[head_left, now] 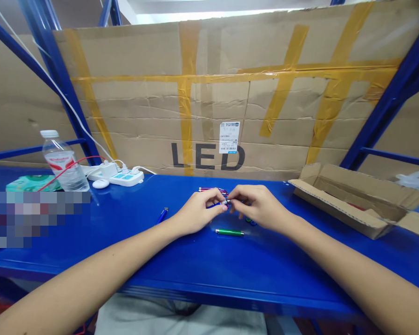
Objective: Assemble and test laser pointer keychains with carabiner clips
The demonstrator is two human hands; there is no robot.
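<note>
Your left hand pinches a blue pen; your right hand seems to pinch and work its end. Keep both aligned.

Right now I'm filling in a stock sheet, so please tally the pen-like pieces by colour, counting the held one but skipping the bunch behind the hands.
Blue: 2, the held blue piece between left hand and right hand, and the loose blue piece
Green: 1, the green piece on the table
Total: 3
</note>
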